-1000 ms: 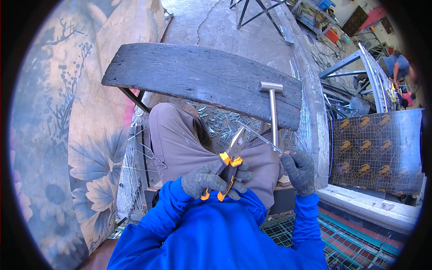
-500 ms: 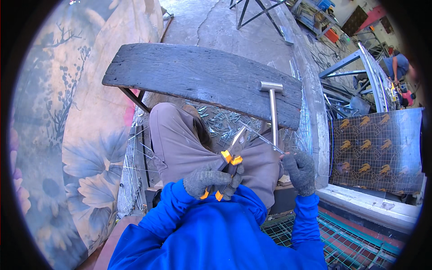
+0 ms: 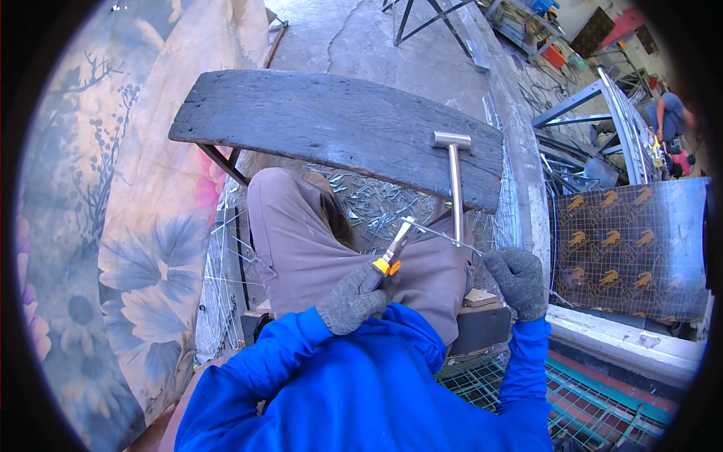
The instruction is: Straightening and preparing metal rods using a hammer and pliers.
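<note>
My gloved left hand (image 3: 352,303) is wrapped round the handles of a pair of pliers (image 3: 395,245) with orange and dark grips. The jaws are closed at the end of a thin metal rod (image 3: 446,235), above my lap. Out to the right, my gloved right hand (image 3: 517,283) is closed on the same rod, which runs on past it to the lower right. A metal hammer (image 3: 454,181) lies on the dark wooden bench (image 3: 324,120) in front of me, its handle jutting over the near edge.
Cut metal pieces (image 3: 373,202) litter the floor under the bench. A flowered cloth (image 3: 143,248) hangs at the left. At the right are a patterned board (image 3: 610,241), a metal frame (image 3: 625,128) and another person (image 3: 670,117). Green wire mesh (image 3: 595,403) lies at the lower right.
The pliers' handles have been squeezed together and the jaws now meet the rod's end. My right hand has shifted slightly right with the rod.
</note>
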A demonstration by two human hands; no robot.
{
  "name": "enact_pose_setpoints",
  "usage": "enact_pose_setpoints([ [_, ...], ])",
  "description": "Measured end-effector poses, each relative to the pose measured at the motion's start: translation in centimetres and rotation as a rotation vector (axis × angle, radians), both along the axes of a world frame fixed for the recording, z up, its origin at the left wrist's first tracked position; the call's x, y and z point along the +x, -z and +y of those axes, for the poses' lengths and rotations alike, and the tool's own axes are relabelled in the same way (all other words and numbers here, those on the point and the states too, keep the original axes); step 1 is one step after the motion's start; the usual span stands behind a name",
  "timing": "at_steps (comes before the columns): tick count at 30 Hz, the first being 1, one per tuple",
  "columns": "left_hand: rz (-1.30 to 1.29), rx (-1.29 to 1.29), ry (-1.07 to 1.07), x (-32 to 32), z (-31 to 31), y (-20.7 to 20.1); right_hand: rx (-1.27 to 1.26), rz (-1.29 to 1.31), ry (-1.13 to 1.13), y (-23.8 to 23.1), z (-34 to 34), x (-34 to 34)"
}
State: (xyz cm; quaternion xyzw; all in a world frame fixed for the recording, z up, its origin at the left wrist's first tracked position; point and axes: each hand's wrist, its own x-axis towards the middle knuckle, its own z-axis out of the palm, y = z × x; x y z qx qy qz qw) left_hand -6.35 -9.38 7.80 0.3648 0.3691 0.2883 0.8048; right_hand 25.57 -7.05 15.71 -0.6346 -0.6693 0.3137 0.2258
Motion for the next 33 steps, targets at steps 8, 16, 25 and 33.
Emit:
enact_pose_setpoints([
  [8,-0.242,-0.204,0.182,-1.9,1.7,-1.4,0.044,-0.108,-0.073,0.2,0.2,0.3],
  [16,-0.888,-0.574,0.076,0.9,1.0,-0.9,-0.118,0.268,0.186,3.5,-0.8,-1.5],
  [25,-0.574,-0.684,0.143,1.0,1.4,0.1,-0.068,0.225,0.24,3.1,-1.2,-1.8],
  [33,-0.638,-0.67,0.252,1.4,1.9,-1.6,-0.076,0.121,0.133,2.2,-0.5,-2.6],
])
